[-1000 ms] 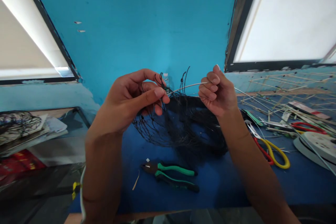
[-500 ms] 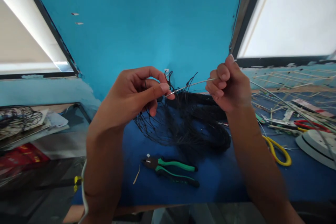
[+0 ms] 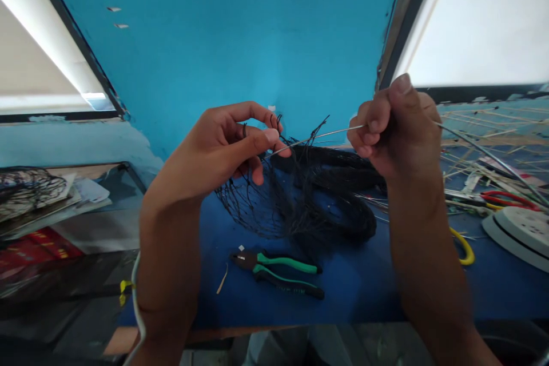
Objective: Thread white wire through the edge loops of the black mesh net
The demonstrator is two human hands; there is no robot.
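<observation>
Nearest on the blue tabletop (image 3: 351,297) lie the pliers (image 3: 253,262) with green and black handles, and just beside their head is a thin straw-coloured scrap (image 3: 222,279). No hand touches them.

Above and beyond the pliers, both hands are raised. The left hand (image 3: 231,143) has its thumb and fingers brought together on the knotted strands of the black netting (image 3: 360,223); one dark loop goes around a finger. The right hand (image 3: 392,126) is closed around a thin pale wire (image 3: 338,131), which stretches across to the left fingertips and also runs out behind the right hand, to the right side. I cannot tell whether the wire only crosses the strands or already passes through a loop, nor how firmly the left fingers press it.

The step in hand seems to be bringing wire and netting strands together at the left fingertips. In my judgement, the next move calls for a steady left pinch and a gentle guiding of the wire by the right hand, because the loose strands could easily catch.

Farther, the bulk of the netting rests on the tabletop, before the blue wall (image 3: 257,40).
</observation>
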